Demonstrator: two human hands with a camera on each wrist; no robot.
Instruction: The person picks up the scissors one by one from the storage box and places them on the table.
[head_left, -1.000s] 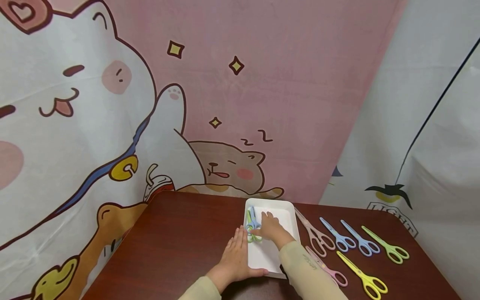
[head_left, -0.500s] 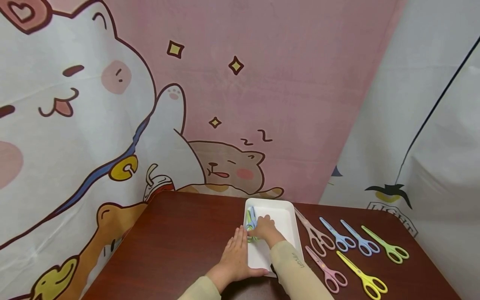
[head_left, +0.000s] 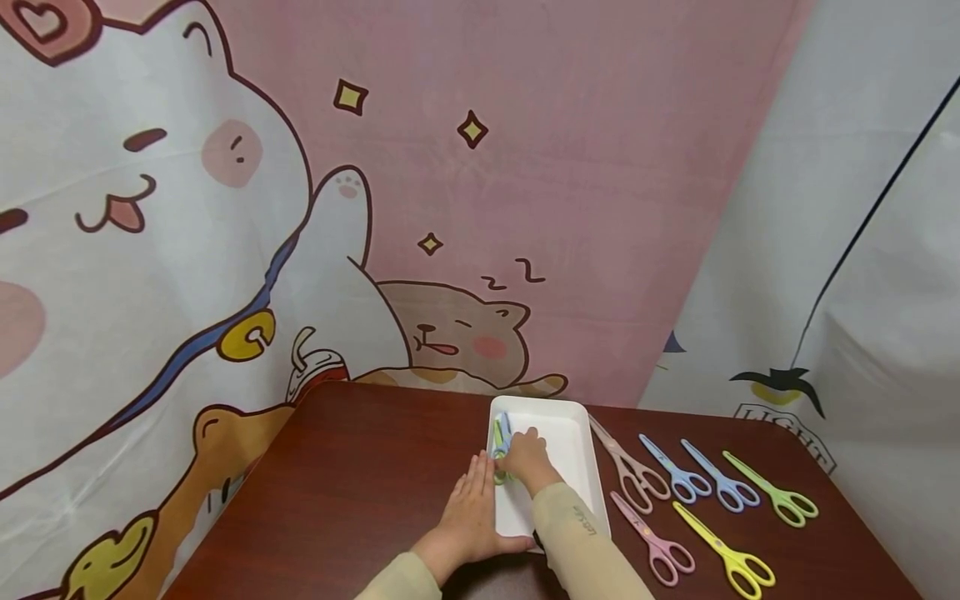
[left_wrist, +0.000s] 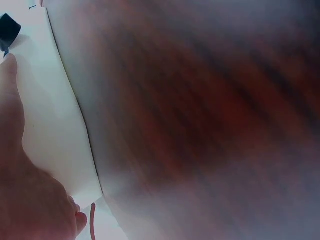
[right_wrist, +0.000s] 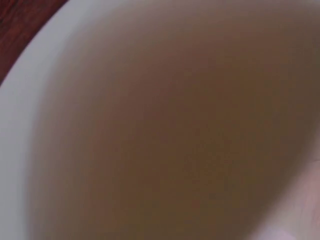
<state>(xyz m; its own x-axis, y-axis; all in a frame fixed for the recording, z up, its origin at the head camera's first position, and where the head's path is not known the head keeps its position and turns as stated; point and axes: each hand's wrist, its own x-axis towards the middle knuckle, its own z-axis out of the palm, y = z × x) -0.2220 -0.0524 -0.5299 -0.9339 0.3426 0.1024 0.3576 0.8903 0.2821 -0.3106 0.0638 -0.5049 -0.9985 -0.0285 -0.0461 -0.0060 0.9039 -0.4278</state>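
Observation:
In the head view a white tray (head_left: 564,423) stands at the middle of the table. Blue scissors (head_left: 505,423) and green scissors (head_left: 497,435) lie in it, close together along its left wall. My right hand (head_left: 527,463) reaches into the tray over their handles, its thumb side toward the left wall. It covers part of the handles, and I cannot tell whether its fingers grip them. My left hand (head_left: 471,512) lies along the tray's outer left side, fingers straight, thumb across the near edge. The left wrist view shows this hand (left_wrist: 30,185) against the white tray wall.
Right of the tray lie pale pink scissors (head_left: 628,468), two blue scissors (head_left: 678,475) (head_left: 723,479), green scissors (head_left: 772,492), pink scissors (head_left: 651,537) and yellow scissors (head_left: 723,550). A printed cloth (head_left: 600,208) hangs behind the table (head_left: 375,467). Most of the right wrist view is blurred.
My right hand has moved left inside the tray, and its fingers no longer stretch forward. The blue scissors have shifted left toward the wall. The left hand stays in place.

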